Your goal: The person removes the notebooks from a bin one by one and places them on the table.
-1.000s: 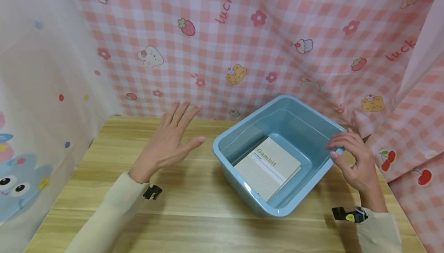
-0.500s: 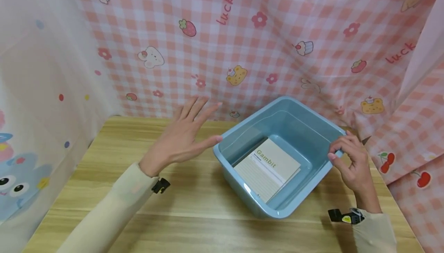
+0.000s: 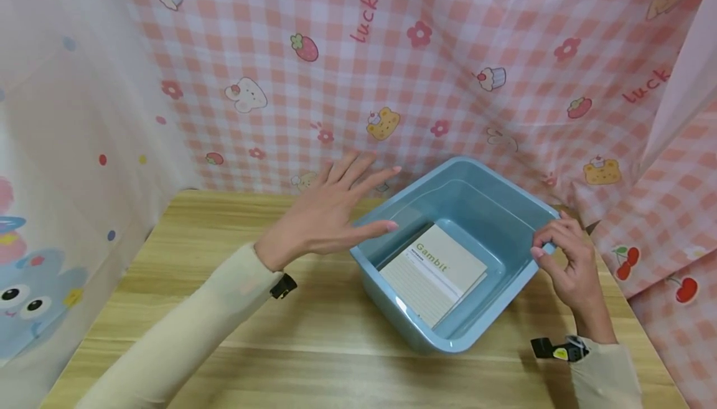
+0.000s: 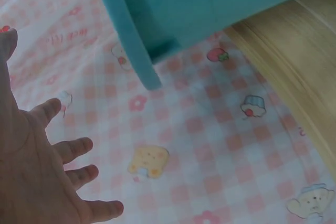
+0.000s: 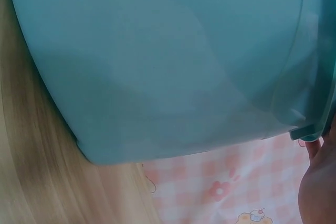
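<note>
A square blue plastic tub [image 3: 506, 206], smooth and glossy with rounded corners and a rolled rim, is sitting on the pale wood-grain desk [image 3: 224, 347] toward its far right corner, turned so one corner is pointing at the person. Inside it a flat cream paper booklet [image 3: 432, 272] printed with the word "Gambit" is lying on the tub's floor, leaning slightly against the near-left wall.

The right hand [image 3: 562, 259] is pinching the tub's right rim, thumb and curled fingers closing on the edge; from the right wrist view only the tub's matte outer wall [image 5: 157, 66] and a fingertip at the rim are showing. The left hand [image 3: 330, 216] is hovering with fingers straight and spread, gripping nothing, its fingertips reaching over the tub's far-left rim; whether they are touching the plastic is unclear. In the left wrist view that hand [image 4: 37, 171] is showing splayed fingers with the tub's corner [image 4: 210, 9] beyond them.

A thin pink-and-white checked curtain [image 3: 448, 54] printed with strawberries, bears and cupcakes is hanging along the desk's far and right edges, its folds brushing close behind the tub. A white cartoon-printed sheet [image 3: 50, 178] is hanging along the left edge.
</note>
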The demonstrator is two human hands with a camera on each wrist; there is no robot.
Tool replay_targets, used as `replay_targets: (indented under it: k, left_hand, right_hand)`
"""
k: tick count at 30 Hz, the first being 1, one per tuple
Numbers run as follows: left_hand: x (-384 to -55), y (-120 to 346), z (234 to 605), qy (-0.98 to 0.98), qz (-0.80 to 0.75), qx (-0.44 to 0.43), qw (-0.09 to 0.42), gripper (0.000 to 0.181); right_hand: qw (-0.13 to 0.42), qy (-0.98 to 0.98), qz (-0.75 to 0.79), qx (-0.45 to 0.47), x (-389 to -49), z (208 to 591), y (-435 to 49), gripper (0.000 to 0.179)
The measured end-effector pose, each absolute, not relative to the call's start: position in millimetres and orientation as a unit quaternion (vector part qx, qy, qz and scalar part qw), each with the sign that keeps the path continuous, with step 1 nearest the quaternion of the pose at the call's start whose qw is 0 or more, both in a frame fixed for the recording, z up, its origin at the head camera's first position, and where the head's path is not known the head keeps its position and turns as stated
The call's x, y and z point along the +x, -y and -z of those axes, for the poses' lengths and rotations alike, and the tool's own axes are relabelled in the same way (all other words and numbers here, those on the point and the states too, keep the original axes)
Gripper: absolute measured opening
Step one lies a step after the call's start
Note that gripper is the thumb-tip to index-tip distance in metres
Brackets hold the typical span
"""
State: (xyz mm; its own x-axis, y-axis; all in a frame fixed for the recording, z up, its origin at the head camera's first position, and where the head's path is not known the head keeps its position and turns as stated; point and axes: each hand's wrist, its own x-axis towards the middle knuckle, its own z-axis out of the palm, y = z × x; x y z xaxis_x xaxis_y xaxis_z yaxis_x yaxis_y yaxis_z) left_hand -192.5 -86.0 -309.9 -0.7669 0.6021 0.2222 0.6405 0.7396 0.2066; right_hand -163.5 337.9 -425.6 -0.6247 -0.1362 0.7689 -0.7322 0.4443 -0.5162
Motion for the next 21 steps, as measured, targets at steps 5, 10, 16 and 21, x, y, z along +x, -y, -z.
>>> replay_targets:
  k: [5, 10, 16, 21]
  left_hand:
    - [-192.3, 71.8, 301.4, 0.927, 0.122, -0.352, 0.049, 0.08]
    - [-192.1, 55.4, 292.7, 0.923, 0.108, -0.369, 0.029, 0.083]
    - [-193.5, 36.7, 287.5, 0.916, 0.107, -0.387, 0.013, 0.083]
    - [-194.1, 17.4, 282.6, 0.912, 0.086, -0.401, 0.012, 0.084]
  right_hand:
    - [0.334, 0.779, -0.451, 0.281, -164.8, 425.7, -337.4, 0.012]
    - [0.338, 0.772, -0.454, 0.289, -164.9, 425.0, -338.1, 0.012]
    - [0.333, 0.771, -0.459, 0.29, -164.9, 424.8, -337.5, 0.013]
    - [0.335, 0.77, -0.46, 0.29, -164.7, 425.1, -337.7, 0.014]
